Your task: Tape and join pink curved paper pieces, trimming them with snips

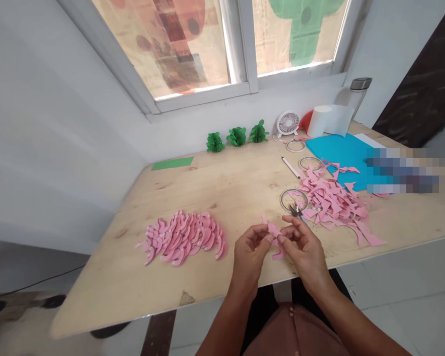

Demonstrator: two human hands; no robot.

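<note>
Between my two hands, near the table's front edge, is a pink paper piece. My left hand pinches it from the left with thumb and forefinger. From the other side my right hand grips the same piece, its thumb close to the left one. Part of the paper hangs below the fingertips. A heap of curved pink cutouts lies to the left of my hands. Pink paper scraps are piled to the right. Just beyond my right hand lie scissors, partly hidden.
Tape rolls and a white marker lie beyond my hands. Blue sheets are at the right. Along the wall stand green paper shapes, a small white fan and a white paper roll. A green strip lies far left.
</note>
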